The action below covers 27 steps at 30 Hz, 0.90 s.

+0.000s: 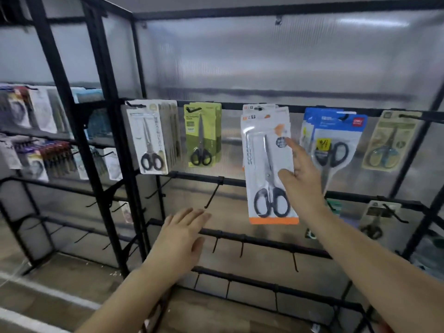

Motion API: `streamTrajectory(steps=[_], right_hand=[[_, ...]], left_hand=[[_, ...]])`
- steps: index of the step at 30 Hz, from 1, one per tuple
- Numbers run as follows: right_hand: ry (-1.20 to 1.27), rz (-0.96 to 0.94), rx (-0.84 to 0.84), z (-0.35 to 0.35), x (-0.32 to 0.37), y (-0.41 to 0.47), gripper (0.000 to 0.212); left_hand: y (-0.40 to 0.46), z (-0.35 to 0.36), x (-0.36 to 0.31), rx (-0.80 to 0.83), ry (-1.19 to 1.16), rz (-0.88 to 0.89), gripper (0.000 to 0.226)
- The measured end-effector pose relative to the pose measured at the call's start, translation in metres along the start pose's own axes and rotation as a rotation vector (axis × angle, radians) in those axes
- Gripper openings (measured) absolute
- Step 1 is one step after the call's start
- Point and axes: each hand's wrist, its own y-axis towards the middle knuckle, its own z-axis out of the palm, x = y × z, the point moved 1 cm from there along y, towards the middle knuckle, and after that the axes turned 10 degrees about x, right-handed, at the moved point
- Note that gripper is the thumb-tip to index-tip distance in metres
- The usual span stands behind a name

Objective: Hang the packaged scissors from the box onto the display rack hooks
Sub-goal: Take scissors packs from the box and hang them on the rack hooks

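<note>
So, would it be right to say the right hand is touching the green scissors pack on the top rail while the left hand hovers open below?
Not quite: the head view shows the right hand touching the white, orange-edged scissors pack, not the green one.

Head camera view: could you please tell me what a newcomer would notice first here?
Most striking is the white and orange scissors pack hanging at the middle of the rack's top bar, with the right hand touching its right edge. Lower left, the left hand hovers open before bare hooks. Other packs hang on both sides.
</note>
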Motion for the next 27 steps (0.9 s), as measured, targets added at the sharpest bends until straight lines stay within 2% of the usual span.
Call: streamTrajectory(steps=[4, 11, 18, 22, 25, 27], right_hand=[[-0.005, -0.001, -0.021, 0.002, 0.019, 0.010, 0.064], [-0.152, 0.115, 0.065, 0.004, 0.028, 0.018, 0.067], [-0.203, 0.220, 0.044, 0.014, 0.023, 0.049, 0.066], [-0.407, 0.331, 0.094, 0.025, 0.038, 0.083, 0.057], [-0.685, 0.434, 0.210, 0.032, 0.050, 0.105, 0.045], [-0.801, 0.421, 0.234, 0.034, 0.052, 0.108, 0.034]], left_hand=[[0.004, -0.007, 0.005, 0.008, -0.057, -0.004, 0.048], [0.010, -0.010, 0.008, 0.084, -0.195, -0.049, 0.050], [0.026, -0.030, 0.016, 0.118, -0.176, -0.074, 0.051], [0.051, -0.047, 0.015, 0.176, -0.157, -0.085, 0.049], [0.081, -0.069, 0.009, 0.156, -0.143, -0.078, 0.049], [0.096, -0.080, 0.006, 0.123, -0.152, -0.076, 0.050]])
